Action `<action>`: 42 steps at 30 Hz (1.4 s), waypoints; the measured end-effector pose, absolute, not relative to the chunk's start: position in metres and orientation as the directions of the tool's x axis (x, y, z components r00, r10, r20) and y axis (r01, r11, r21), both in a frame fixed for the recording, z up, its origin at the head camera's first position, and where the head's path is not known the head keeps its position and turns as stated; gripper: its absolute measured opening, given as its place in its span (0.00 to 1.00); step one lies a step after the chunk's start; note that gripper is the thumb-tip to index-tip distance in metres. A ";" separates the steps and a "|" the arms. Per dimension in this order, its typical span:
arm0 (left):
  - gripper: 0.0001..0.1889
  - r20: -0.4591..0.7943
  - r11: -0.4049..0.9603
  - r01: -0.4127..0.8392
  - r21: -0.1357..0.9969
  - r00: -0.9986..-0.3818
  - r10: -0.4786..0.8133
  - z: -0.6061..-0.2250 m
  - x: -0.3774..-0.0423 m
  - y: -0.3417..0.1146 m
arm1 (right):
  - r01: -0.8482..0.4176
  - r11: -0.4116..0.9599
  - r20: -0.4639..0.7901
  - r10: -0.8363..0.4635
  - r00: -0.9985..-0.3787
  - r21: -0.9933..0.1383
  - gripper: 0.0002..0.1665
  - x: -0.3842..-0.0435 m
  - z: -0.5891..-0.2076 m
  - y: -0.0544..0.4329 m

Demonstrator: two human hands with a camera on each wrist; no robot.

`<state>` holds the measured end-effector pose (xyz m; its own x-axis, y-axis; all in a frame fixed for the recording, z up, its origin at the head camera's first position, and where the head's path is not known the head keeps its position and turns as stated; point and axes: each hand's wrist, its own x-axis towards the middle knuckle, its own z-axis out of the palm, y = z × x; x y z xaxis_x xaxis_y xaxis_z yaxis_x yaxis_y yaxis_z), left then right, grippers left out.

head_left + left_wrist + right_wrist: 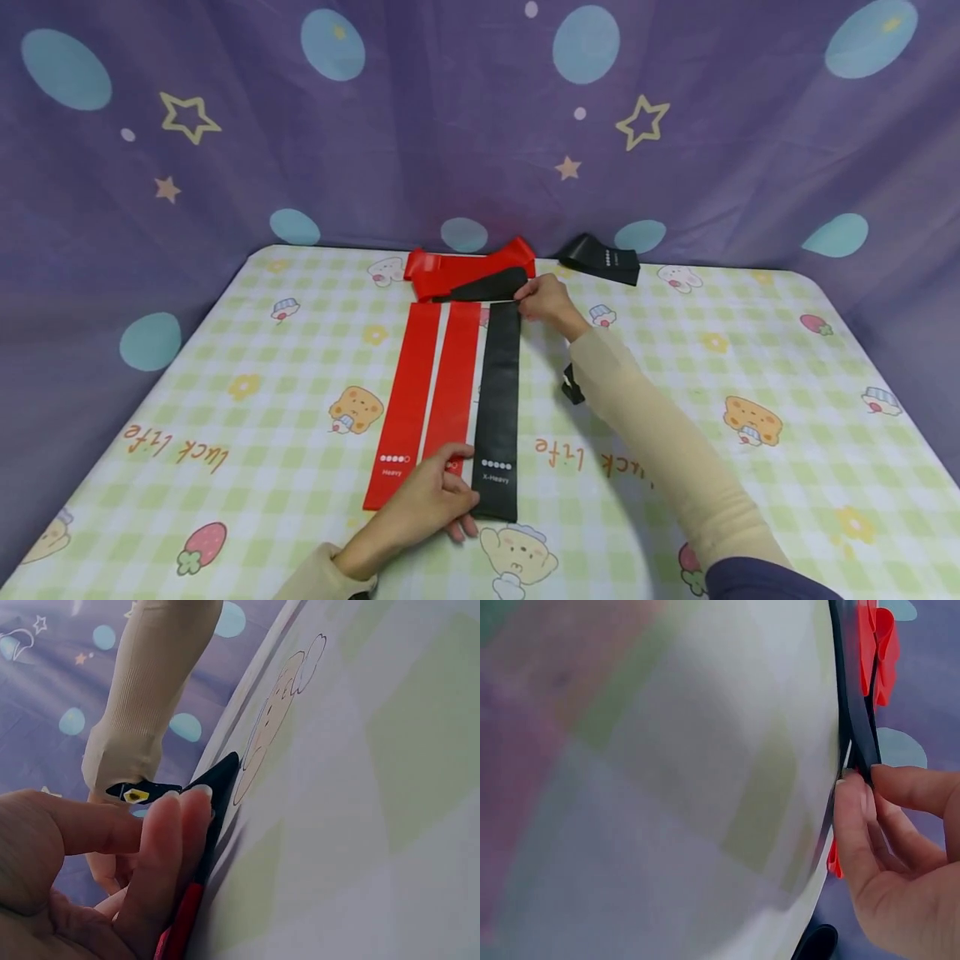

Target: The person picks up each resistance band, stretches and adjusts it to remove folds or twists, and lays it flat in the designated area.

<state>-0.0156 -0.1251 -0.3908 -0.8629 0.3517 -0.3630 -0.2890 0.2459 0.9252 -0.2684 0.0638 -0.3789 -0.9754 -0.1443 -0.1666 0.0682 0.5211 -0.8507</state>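
A black resistance band (498,392) marked X-Heavy lies flat, lengthwise away from me. Beside it on the left lie two flat red resistance bands (405,392), the outer one marked Heavy. My right hand (550,300) pinches the black band's far end between thumb and fingers; the right wrist view shows the black edge (857,705) in that pinch. At the near end, my left hand (427,500) has thumb and fingers on the black band's left edge, covering part of the inner red band. In the left wrist view a black corner (223,776) sticks out past the fingertips.
Beyond the flat bands lie a loosely folded red band (450,271) and a black loop (487,286). Another folded black band (600,260) sits at the back right. A checked cloth (285,467) covers the table; a purple curtain (465,125) hangs behind.
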 end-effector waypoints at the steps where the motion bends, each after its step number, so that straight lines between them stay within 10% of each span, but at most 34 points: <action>1: 0.32 -0.360 0.245 -0.287 0.926 -0.865 0.350 -0.391 -0.015 -0.125 | 0.057 0.532 -0.156 -0.143 -0.977 -0.845 0.15 -0.269 -0.378 0.063; 18: 0.18 -0.364 0.280 -0.268 0.922 -0.848 0.385 -0.388 -0.016 -0.134 | -0.128 0.641 0.049 -0.140 -0.989 -0.757 0.14 -0.278 -0.369 0.036; 42: 0.08 -0.224 0.231 -0.167 0.958 -0.942 0.248 -0.381 -0.054 -0.148 | -0.277 0.803 -0.063 -0.362 -0.930 -0.528 0.15 -0.282 -0.374 -0.029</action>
